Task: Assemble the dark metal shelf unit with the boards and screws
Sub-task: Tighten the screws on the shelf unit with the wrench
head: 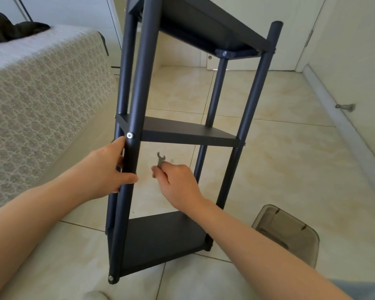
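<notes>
Dark shelf unit (160, 239) stands on tiled floor (279, 152) beside bed (41, 94), three boards fitted. Left grip (108, 169) curled round front-left post (136, 94), just below middle board (182, 132) screw (129, 135). Right grip (178, 182) pinches small wrench (160, 159) between front posts, clear of frame

Pale, glossy tiled floor (279, 131) with thin dark grout lines, carrying all else. Left edge of the floor: a bed (59, 161) draped in a white, lace-patterned cover (41, 94) that hangs down its side. A dark crumpled cloth (7, 29) lies on the bed's top, toward its far left corner. Near right part of the floor: a smoky, translucent plastic box (290, 232) with a moulded lid, standing on the tiles. Right edge: a white skirting board (325, 92) with a metal door stop (345, 107) beside it. Far edge: white panelled doors (247, 40), closed, one with a small round knob (209, 57).
</notes>
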Demonstrator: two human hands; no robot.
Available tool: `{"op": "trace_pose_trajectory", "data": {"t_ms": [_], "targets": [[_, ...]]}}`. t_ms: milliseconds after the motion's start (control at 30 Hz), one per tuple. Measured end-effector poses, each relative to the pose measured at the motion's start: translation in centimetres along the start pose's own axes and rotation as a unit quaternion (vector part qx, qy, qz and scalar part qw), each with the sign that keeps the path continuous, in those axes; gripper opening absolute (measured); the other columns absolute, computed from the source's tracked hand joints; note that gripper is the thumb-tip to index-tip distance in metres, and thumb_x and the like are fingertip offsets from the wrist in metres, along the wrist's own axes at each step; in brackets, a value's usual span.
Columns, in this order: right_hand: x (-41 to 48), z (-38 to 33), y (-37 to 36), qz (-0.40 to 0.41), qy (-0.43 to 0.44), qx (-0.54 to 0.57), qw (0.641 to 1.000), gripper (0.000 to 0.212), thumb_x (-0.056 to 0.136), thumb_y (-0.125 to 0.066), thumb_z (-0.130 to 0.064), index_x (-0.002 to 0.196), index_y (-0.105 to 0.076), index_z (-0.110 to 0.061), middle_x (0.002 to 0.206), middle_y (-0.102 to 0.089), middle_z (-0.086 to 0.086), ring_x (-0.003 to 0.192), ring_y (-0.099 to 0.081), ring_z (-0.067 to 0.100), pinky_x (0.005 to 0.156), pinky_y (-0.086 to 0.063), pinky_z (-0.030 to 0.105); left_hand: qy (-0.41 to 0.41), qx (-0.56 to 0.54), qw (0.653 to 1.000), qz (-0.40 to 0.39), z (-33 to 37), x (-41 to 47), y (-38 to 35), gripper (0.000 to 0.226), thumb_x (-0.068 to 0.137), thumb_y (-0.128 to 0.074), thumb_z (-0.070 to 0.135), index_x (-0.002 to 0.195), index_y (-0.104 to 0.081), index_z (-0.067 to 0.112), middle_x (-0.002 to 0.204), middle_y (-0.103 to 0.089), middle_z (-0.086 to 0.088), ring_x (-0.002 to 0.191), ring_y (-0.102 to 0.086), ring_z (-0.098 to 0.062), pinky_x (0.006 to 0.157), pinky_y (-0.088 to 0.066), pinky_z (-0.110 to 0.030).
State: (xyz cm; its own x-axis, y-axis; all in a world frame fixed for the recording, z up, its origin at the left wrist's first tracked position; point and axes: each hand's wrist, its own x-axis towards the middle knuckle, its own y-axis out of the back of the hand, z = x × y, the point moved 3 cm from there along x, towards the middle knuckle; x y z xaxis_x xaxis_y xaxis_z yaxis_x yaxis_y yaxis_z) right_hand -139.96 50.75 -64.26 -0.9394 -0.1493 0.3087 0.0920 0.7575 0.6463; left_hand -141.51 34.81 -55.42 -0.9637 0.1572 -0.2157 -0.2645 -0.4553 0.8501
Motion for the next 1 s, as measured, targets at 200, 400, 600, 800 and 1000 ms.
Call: {"op": "trace_pose_trajectory", "data": {"t_ms": [200, 400, 600, 800, 1000], "targets": [[-1.5, 0.3, 6.0, -0.125, 0.006, -0.093, 0.988, 0.034, 0.104, -0.040, -0.037, 0.103, -0.066, -0.015, 0.069, -0.055, -0.013, 0.060, -0.055, 0.003, 0.061, -0.042, 0.019, -0.020, 0.028, 0.999, 0.000, 2.2, -0.7, 0.0, 0.082, 0.085, -0.078, 0.019, 0.150, -0.028, 0.024, 0.118, -0.061, -0.005, 0.088, -0.066, -0.019, 0.073, -0.063, -0.038], [-3.0, 2.8, 14.2, -0.241, -0.137, -0.163, 0.947, 0.031, 0.100, -0.050, -0.036, 0.073, -0.063, -0.029, 0.078, -0.065, -0.007, 0.067, -0.063, 0.006, 0.061, -0.040, 0.017, -0.040, 0.047, 0.998, -0.015, 3.8, -1.4, -0.1, 0.081, 0.087, -0.077, 0.018, 0.150, -0.027, 0.022, 0.127, -0.062, -0.009, 0.085, -0.061, -0.018, 0.086, -0.060, -0.042], [-3.7, 5.6, 20.3, -0.219, -0.295, -0.125, 0.922, 0.033, 0.100, -0.053, -0.029, 0.082, -0.076, -0.012, 0.091, -0.062, 0.006, 0.079, -0.056, 0.019, 0.068, -0.044, 0.023, -0.047, 0.091, 0.995, -0.014, 4.2, -1.8, -0.6, 0.076, 0.089, -0.075, 0.021, 0.148, -0.026, 0.021, 0.110, -0.058, -0.004, 0.081, -0.057, -0.016, 0.079, -0.056, -0.031], [-2.7, 6.8, 22.4, -0.129, -0.361, -0.026, 0.923, 0.027, 0.097, -0.059, -0.031, 0.094, -0.076, -0.010, 0.133, -0.053, 0.005, 0.118, -0.054, 0.023, 0.094, -0.048, 0.032, -0.049, 0.101, 0.993, -0.021, 3.6, -1.9, -0.7, 0.077, 0.088, -0.075, 0.024, 0.146, -0.025, 0.022, 0.090, -0.051, 0.008, 0.072, -0.055, -0.008, 0.064, -0.047, -0.020], [-1.3, 6.7, 22.1, -0.056, -0.350, 0.091, 0.931, 0.019, 0.092, -0.065, -0.032, 0.098, -0.077, -0.018, 0.144, -0.050, 0.003, 0.135, -0.042, 0.020, 0.106, -0.040, 0.038, -0.056, 0.102, 0.993, -0.021, 2.7, -1.9, -0.3, 0.079, 0.090, -0.073, 0.023, 0.150, -0.022, 0.021, 0.109, -0.058, -0.003, 0.088, -0.057, -0.017, 0.078, -0.051, -0.028]]}}
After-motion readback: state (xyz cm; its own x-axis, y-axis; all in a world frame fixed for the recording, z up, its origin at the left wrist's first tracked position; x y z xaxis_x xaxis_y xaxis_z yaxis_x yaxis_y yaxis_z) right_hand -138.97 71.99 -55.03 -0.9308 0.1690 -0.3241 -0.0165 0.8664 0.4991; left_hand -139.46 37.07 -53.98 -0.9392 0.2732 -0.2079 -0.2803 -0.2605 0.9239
